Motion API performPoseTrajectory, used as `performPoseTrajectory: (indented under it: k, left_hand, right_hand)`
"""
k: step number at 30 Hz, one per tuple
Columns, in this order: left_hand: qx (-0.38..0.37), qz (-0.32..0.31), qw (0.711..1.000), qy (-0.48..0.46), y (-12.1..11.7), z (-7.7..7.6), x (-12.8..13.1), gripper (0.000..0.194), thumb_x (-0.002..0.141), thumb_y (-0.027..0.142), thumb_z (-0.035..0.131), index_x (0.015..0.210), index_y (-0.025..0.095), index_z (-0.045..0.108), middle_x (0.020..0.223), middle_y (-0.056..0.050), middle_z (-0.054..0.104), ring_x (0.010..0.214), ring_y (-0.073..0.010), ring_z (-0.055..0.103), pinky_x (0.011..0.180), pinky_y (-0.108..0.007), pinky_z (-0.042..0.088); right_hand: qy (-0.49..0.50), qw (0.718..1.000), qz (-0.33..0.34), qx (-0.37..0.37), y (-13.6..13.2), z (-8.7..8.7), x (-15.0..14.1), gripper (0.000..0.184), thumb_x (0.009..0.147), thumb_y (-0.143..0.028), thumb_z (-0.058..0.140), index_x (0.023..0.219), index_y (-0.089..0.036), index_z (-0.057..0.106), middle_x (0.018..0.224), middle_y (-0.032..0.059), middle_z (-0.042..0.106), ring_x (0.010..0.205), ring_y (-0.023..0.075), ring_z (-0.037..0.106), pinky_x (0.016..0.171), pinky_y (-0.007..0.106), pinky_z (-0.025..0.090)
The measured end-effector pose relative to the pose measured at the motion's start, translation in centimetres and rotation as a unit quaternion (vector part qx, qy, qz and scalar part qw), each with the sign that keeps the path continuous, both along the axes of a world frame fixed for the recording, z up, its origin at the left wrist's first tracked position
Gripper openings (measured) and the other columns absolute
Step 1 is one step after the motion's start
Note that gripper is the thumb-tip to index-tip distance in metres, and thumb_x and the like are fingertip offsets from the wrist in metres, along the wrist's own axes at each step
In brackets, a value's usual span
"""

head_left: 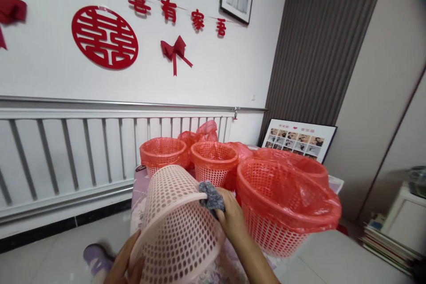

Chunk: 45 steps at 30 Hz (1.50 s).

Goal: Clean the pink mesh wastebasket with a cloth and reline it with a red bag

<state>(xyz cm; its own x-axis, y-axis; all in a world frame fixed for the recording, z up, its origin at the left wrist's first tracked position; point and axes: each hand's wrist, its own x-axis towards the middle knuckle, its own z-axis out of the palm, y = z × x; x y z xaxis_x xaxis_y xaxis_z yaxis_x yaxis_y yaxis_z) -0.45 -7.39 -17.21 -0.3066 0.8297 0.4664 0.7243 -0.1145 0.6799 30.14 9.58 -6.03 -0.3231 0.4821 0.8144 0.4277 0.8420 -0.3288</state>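
Observation:
A pink perforated plastic basket (173, 226) lies tilted on its side in front of me, its open mouth toward me. My left hand (124, 262) holds its lower rim at the bottom left. My right hand (229, 217) presses a grey cloth (212, 197) against the basket's upper right rim. Right of it stands a large basket lined with a red plastic bag (282, 204).
Two smaller red-bag-lined baskets (163, 153) (213, 159) stand behind on a floral-covered table (138, 186). A white radiator (66, 151) runs along the wall on the left. A framed photo collage (299, 140) leans at the right. Stacked books (386, 244) lie on the floor.

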Motion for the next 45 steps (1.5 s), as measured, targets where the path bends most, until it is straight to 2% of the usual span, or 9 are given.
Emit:
performPoseTrajectory:
  k: [5,8,11,15,20,30,36,41,45]
  left_hand:
    - [0.077,0.019,0.986,0.148,1.4,3.3,0.6,0.044,0.096,0.032,0.051,0.139,0.022,0.053,0.143,-0.011,0.065,0.129,-0.0239,0.063,0.107,-0.04,0.054]
    - [0.148,0.02,0.962,0.227,2.2,6.5,1.1,0.044,0.093,0.032,0.055,0.136,0.023,0.054,0.134,-0.013,0.071,0.121,-0.0263,0.069,0.099,-0.044,0.059]
    - [0.109,-0.021,0.963,0.245,2.9,8.5,1.3,0.044,0.093,0.027,0.053,0.137,0.024,0.054,0.137,-0.014,0.068,0.125,-0.0239,0.066,0.103,-0.044,0.056]
    - [0.062,-0.057,0.973,0.216,3.2,8.2,1.0,0.049,0.095,0.023,0.049,0.144,0.025,0.05,0.145,-0.012,0.063,0.133,-0.0217,0.06,0.111,-0.042,0.05]
    - [0.079,0.012,0.965,0.249,2.9,6.4,0.6,0.041,0.097,0.025,0.045,0.135,0.022,0.062,0.139,-0.009,0.068,0.124,-0.0235,0.067,0.102,-0.039,0.057]
    - [0.11,0.033,0.937,0.331,1.8,5.6,0.3,0.042,0.094,0.021,0.049,0.134,0.016,0.061,0.137,-0.011,0.068,0.122,-0.0224,0.067,0.1,-0.031,0.056]
    - [0.098,0.029,0.951,0.292,1.2,4.5,0.2,0.044,0.094,0.022,0.05,0.138,0.021,0.059,0.141,-0.008,0.065,0.126,-0.0229,0.064,0.102,-0.034,0.056]
    - [0.075,0.03,0.972,0.221,0.0,3.8,-0.2,0.046,0.096,0.022,0.05,0.141,0.026,0.057,0.148,-0.004,0.06,0.133,-0.0223,0.059,0.11,-0.035,0.052]
    - [0.096,0.008,0.979,0.177,-1.2,4.4,0.4,0.047,0.094,0.023,0.052,0.14,0.031,0.058,0.149,-0.001,0.059,0.138,-0.0229,0.055,0.114,-0.037,0.049]
  right_hand:
    - [-0.194,0.976,0.025,0.093,-1.9,4.4,-4.4,0.017,0.096,-0.017,0.06,0.111,-0.022,0.068,0.119,0.0051,0.075,0.107,0.0237,0.065,0.09,0.038,0.052]
    - [-0.228,0.966,0.006,0.121,-3.5,4.4,-7.6,0.011,0.099,-0.02,0.06,0.105,-0.023,0.068,0.119,0.0016,0.075,0.102,0.0225,0.064,0.08,0.035,0.049]
    - [-0.216,0.968,0.001,0.13,-4.1,3.6,-9.5,0.009,0.1,-0.023,0.06,0.104,-0.024,0.068,0.121,0.0009,0.075,0.104,0.0229,0.063,0.077,0.036,0.047]
    - [-0.198,0.974,-0.003,0.109,-3.1,2.4,-9.9,0.011,0.098,-0.023,0.062,0.106,-0.025,0.068,0.122,0.0009,0.074,0.105,0.023,0.062,0.078,0.036,0.047]
    - [-0.165,0.984,0.027,0.067,-0.6,1.1,-8.3,0.025,0.092,-0.021,0.067,0.116,-0.024,0.066,0.125,0.0055,0.072,0.111,0.0263,0.063,0.087,0.041,0.051]
    - [0.045,0.993,-0.003,-0.108,2.2,-6.5,-3.9,0.042,0.076,-0.013,0.055,0.115,-0.021,0.067,0.116,0.0096,0.073,0.11,0.0274,0.067,0.098,0.047,0.054]
    - [0.145,0.961,-0.091,-0.217,1.3,-11.4,-3.3,0.035,0.08,-0.027,0.051,0.11,-0.021,0.068,0.104,0.0079,0.077,0.099,0.0263,0.073,0.088,0.041,0.06]
    - [0.222,0.909,-0.092,-0.34,-1.1,-16.0,-3.5,0.048,0.081,-0.048,0.056,0.116,-0.017,0.069,0.116,0.0134,0.077,0.111,0.0306,0.072,0.1,0.045,0.056]
    - [0.249,0.892,-0.085,-0.367,-2.5,-17.3,-3.7,0.046,0.079,-0.051,0.06,0.11,-0.018,0.071,0.113,0.0133,0.078,0.109,0.0324,0.073,0.099,0.047,0.057]
